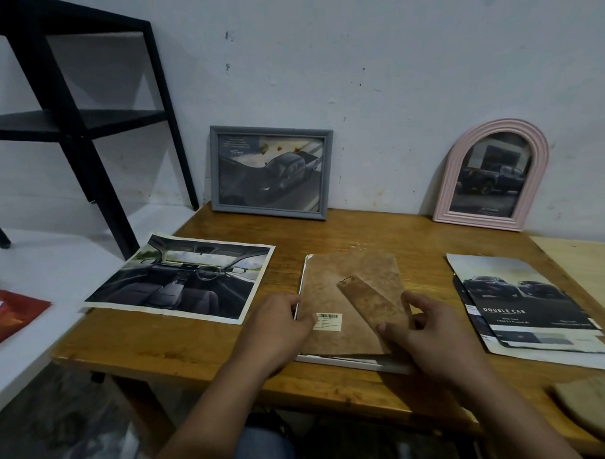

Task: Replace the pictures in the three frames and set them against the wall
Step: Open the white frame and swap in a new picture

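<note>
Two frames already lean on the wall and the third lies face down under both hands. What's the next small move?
Probably lift the brown backing board off the face-down white frame. The right hand already grips its stand flap, the left hand steadies the frame's edge, and the car interior print lies loose beside it on the wooden table.

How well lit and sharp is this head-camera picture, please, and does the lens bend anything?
Head view: dim and soft overall; the table edges and black shelf bow from wide-angle distortion; the grey frame glass looks dull, its print murky; the forearms darken towards the bottom edge.
</note>
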